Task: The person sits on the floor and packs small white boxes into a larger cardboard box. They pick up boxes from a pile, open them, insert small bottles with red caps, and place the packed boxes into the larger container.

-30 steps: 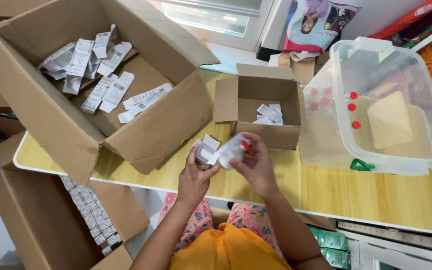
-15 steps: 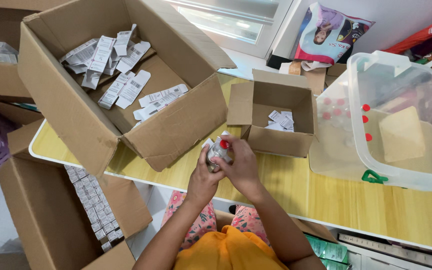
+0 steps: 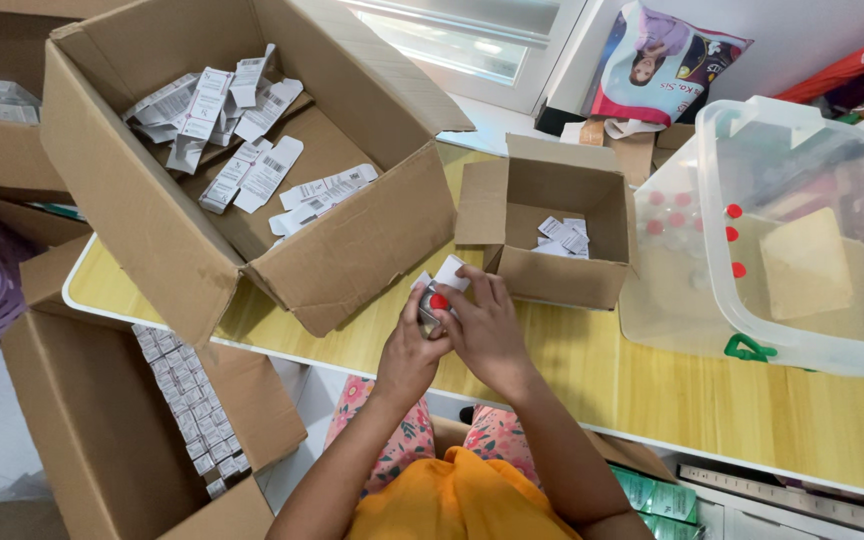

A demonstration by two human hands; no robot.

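Bottle going into its carton, held between our two hands.

We see a small clear bottle [image 3: 434, 305] with a red cap, mostly hidden by our fingers; the cap peeks out between our left hand [image 3: 407, 350] and right hand [image 3: 487, 325]. The bottle sits inside a little white carton [image 3: 444, 275], whose open flaps stand up just above our right fingertips. The carton is upright, slightly tilted, gripped from the left by the left hand and from the right by the right, held just above the tabletop.
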